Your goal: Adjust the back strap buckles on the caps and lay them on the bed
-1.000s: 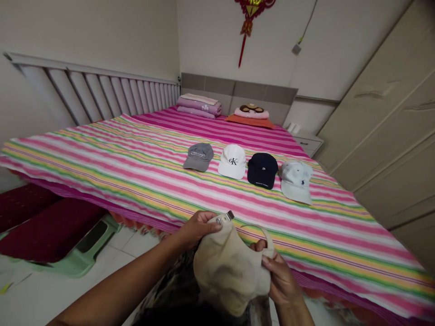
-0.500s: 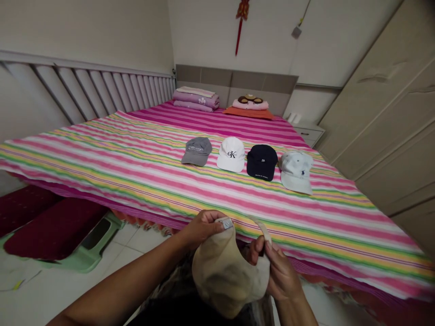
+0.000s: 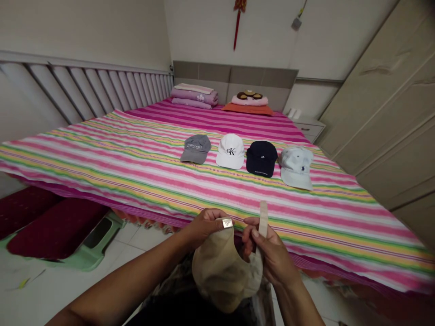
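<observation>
Low in front of me is a beige baseball cap (image 3: 220, 271), its back opening facing up and its two strap ends apart. My left hand (image 3: 207, 226) is closed on the edge beside the metal buckle (image 3: 227, 223). Between the thumb and fingers of my right hand (image 3: 272, 253) is the loose strap (image 3: 263, 217), its free end sticking up. Beyond my hands, a grey cap (image 3: 196, 149), a white cap (image 3: 230, 152), a black cap (image 3: 261, 159) and a pale blue cap (image 3: 297, 168) lie in a row on the bed.
A striped sheet (image 3: 136, 167) covers the bed. Folded purple bedding (image 3: 193, 96) and a pink and orange stack (image 3: 248, 105) lie by the headboard (image 3: 207, 74). Stools with dark red tops (image 3: 57, 226) stand at the left, a wardrobe (image 3: 384, 113) at the right.
The strap end has swung from pointing left to standing upright. My right hand has shifted slightly left and up, its fingers now further along the strap. My left hand keeps its hold.
</observation>
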`<state>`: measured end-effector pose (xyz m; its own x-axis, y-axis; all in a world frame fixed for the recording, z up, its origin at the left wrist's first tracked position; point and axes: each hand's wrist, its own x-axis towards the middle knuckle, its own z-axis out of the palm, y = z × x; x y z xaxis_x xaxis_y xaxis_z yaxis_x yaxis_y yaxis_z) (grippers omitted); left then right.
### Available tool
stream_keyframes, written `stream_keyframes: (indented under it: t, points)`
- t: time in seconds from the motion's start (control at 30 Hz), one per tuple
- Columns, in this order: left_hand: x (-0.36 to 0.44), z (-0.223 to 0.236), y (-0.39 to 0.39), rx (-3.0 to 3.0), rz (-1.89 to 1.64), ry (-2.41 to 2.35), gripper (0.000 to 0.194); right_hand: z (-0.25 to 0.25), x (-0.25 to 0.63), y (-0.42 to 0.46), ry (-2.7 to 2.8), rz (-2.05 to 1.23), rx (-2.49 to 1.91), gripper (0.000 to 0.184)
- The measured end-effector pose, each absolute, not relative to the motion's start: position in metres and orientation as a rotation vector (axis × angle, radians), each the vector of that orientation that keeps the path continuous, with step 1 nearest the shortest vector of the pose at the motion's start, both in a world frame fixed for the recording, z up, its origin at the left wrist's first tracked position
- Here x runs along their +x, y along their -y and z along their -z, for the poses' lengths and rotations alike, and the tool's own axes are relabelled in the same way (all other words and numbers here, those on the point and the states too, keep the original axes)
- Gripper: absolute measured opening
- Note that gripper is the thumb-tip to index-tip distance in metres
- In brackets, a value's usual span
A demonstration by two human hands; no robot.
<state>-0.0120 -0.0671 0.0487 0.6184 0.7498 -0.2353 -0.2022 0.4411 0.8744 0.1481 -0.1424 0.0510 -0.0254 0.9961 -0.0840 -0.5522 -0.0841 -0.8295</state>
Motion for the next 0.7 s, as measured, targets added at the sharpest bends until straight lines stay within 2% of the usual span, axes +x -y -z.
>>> stream_keyframes:
  t: [0.17,0.37,0.53,0.7]
  points:
    - [-0.013,-0.045,0.064,0.95,-0.681,-0.666,0.026,-0.057,0.149,0.136,0.808,-1.373,-0.872,0.031]
    - [-0.015,-0.038,0.064,0.912,-0.666,-0.655,0.024,-0.057,0.147,0.134,0.724,-1.425,-0.828,0.044]
    - [-0.022,-0.032,0.058,0.872,-0.719,-0.603,0.026,-0.063,0.16,0.127,0.592,-1.441,-0.756,0.035]
    - [-0.032,-0.022,0.043,0.759,-0.755,-0.515,0.039,-0.075,0.172,0.122,0.53,-1.516,-0.644,0.028]
